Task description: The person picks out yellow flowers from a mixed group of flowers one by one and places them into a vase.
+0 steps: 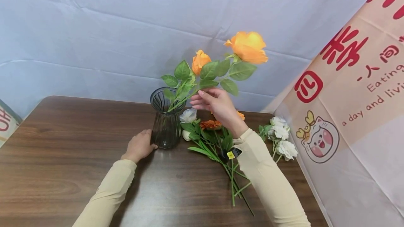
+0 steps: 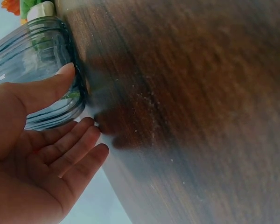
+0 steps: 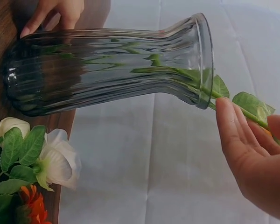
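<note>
A smoky ribbed glass vase (image 1: 167,130) stands upright on the table. My left hand (image 1: 140,146) holds its base from the left; the left wrist view shows the thumb on one side of the glass (image 2: 42,60) and the fingers around the other. My right hand (image 1: 219,106) pinches the green stem of an orange rose (image 1: 247,46) just above the rim. An orange bud (image 1: 200,62) and leaves spread beside that bloom. In the right wrist view, the stem's lower part lies inside the vase (image 3: 116,60), leaning against the mouth, and the right fingers (image 3: 231,126) are close to the rim.
Right of the vase lie a white rose (image 1: 188,115), a rust-orange flower (image 1: 210,124) and several green stems (image 1: 233,185). White flowers (image 1: 286,149) lie at the table's right edge. A pale cloth backdrop (image 1: 110,45) rises behind the wooden table (image 1: 72,157), and a printed banner (image 1: 347,90) bounds the right.
</note>
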A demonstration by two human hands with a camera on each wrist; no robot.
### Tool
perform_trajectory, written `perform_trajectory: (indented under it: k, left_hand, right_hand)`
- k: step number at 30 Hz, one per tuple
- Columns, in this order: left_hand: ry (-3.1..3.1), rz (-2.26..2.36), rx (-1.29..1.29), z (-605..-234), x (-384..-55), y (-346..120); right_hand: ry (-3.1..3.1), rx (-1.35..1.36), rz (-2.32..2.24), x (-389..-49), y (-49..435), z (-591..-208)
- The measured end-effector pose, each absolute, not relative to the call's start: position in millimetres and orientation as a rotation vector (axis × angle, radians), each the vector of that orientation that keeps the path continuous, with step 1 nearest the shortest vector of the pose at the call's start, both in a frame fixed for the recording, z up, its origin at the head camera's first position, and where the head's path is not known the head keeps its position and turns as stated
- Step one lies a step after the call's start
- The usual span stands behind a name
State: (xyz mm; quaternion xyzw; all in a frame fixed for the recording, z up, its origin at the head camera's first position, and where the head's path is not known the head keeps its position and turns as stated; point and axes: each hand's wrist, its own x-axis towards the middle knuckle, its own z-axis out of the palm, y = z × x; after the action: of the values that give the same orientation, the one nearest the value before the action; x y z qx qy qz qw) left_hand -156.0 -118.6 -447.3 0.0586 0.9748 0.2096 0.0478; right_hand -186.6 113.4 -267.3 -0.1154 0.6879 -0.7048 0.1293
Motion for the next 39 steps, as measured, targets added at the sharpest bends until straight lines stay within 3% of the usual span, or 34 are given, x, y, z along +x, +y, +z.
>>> perform_trajectory:
  k: [39]
  left_hand:
    - [2.965, 0.644, 0.163, -451, -155, -117]
  right_hand:
    - [2.085, -0.234, -1.932, -182, 144, -283]
